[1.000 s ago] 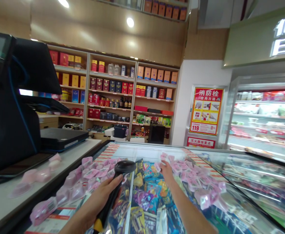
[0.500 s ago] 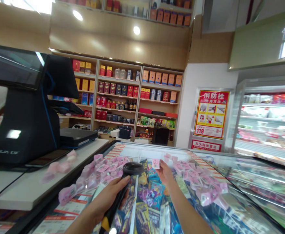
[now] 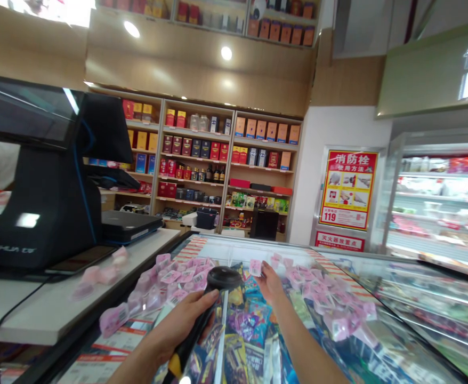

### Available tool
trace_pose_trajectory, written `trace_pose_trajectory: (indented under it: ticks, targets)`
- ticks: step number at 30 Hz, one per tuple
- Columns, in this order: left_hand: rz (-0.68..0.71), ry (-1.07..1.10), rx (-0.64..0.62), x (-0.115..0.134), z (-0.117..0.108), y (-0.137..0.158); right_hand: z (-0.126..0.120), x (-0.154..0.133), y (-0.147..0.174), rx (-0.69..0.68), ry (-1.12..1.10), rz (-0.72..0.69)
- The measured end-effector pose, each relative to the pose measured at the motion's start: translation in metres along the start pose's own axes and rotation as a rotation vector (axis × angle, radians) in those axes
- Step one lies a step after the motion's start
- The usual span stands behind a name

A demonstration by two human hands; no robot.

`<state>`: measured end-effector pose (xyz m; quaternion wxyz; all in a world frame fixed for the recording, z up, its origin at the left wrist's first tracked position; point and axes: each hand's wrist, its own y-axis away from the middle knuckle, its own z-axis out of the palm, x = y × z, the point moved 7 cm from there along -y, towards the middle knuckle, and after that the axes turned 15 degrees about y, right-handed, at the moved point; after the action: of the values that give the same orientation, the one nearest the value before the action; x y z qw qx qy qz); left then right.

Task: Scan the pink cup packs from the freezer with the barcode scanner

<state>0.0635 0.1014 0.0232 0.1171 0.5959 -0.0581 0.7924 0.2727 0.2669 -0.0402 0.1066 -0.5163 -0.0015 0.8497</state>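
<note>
My left hand [image 3: 190, 314] is wrapped round the black handle of a barcode scanner [image 3: 225, 277], its head pointing forward and up. In my right hand [image 3: 271, 285], a small pink cup [image 3: 255, 268] is pinched between the fingers, its barcode label facing me. The cup is just right of the scanner head, apart from it. More pink cups [image 3: 188, 273] are heaped to the left on the glass top, and another heap of pink cups [image 3: 320, 290] spreads to the right. Colourful packets [image 3: 245, 322] show through the glass below my hands.
At left a black checkout terminal [image 3: 38, 213] stands on a white counter [image 3: 30, 322], with a few pink cups [image 3: 100, 274] near its edge and a cable [image 3: 2, 325]. Shelves of boxes [image 3: 194, 149] line the back wall. A lit display fridge [image 3: 442, 202] is on the right.
The scanner head and my left hand have shifted slightly right, nearer the pink cup. My right hand keeps its hold with little movement. The view has tilted up slightly.
</note>
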Motion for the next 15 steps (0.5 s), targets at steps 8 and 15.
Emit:
trace_pose_trajectory:
  ticks: [8, 15]
  targets:
    - [0.003, 0.011, 0.106, 0.003, -0.009, -0.005, 0.000, 0.001, -0.005, 0.020, 0.169, -0.034]
    - [0.073, 0.025, 0.178, 0.002, -0.022, -0.017, 0.004, 0.018, -0.010, 0.140, 0.570, -0.139]
